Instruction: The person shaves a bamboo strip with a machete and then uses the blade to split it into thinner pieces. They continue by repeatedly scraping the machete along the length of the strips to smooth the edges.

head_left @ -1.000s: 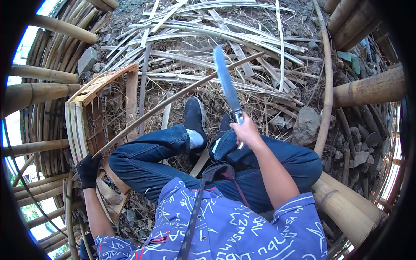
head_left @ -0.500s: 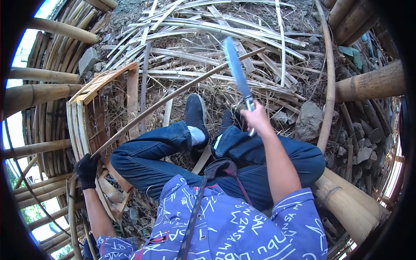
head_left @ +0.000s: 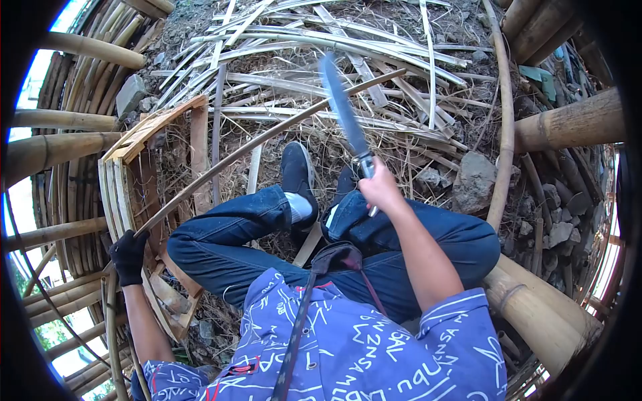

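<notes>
My left hand (head_left: 128, 256), in a black glove, is closed around the lower end of a long thin bamboo strip (head_left: 251, 146). That strip slants up and right past my legs to the upper middle of the view. My bare right hand (head_left: 380, 187) grips the handle of a large knife (head_left: 344, 110). Its blade points up and slightly left, blurred at the tip, and overlaps the strip in the view; whether they touch I cannot tell.
A wooden crate frame (head_left: 118, 194) stands at the left beside my left hand. Split bamboo strips (head_left: 281, 83) litter the ground ahead. Rocks (head_left: 476, 182) and a thick bamboo pole (head_left: 572, 127) are at the right. My crossed legs (head_left: 428, 234) fill the middle.
The knife and my right hand have moved left, with the blade now nearer the strip and overlapping it in view. My left hand has shifted slightly left and still holds the strip.
</notes>
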